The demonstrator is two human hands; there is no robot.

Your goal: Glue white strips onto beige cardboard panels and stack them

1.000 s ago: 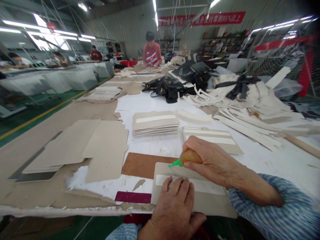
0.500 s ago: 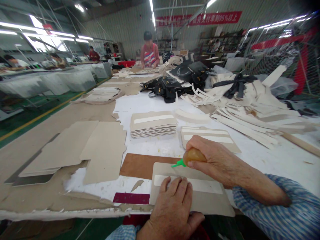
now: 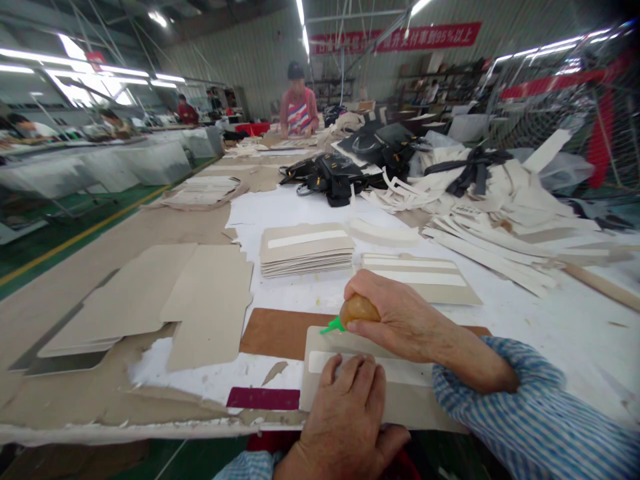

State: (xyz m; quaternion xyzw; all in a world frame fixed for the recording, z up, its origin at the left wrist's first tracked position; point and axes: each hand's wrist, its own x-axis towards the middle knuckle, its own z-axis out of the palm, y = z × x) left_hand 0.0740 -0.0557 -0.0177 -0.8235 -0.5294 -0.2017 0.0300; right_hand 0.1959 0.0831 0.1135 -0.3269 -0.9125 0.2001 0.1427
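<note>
My right hand (image 3: 395,317) is wrapped round an amber glue bottle (image 3: 358,311) with a green nozzle. The nozzle tip points down at the upper left part of a beige panel (image 3: 420,397), at or just above its surface. Across that panel runs a white strip (image 3: 400,369). My left hand (image 3: 345,407) lies flat on the panel's near side, fingers stretched over the strip's left part. A brown leather-like piece (image 3: 280,332) sticks out from under the panel's far edge. Left of the panel lies a dark red strip (image 3: 263,398).
Beyond my hands are a stack of beige panels (image 3: 307,250) and further striped panels (image 3: 425,277). Flat beige pieces (image 3: 205,300) lie to the left. Black bags (image 3: 340,170) and heaped pale strips (image 3: 495,213) fill the far right. A person (image 3: 299,107) stands at the table's far end.
My right hand has moved left with the glue bottle, its nozzle travelling along the panel's far edge toward the left corner. My left hand stays in place.
</note>
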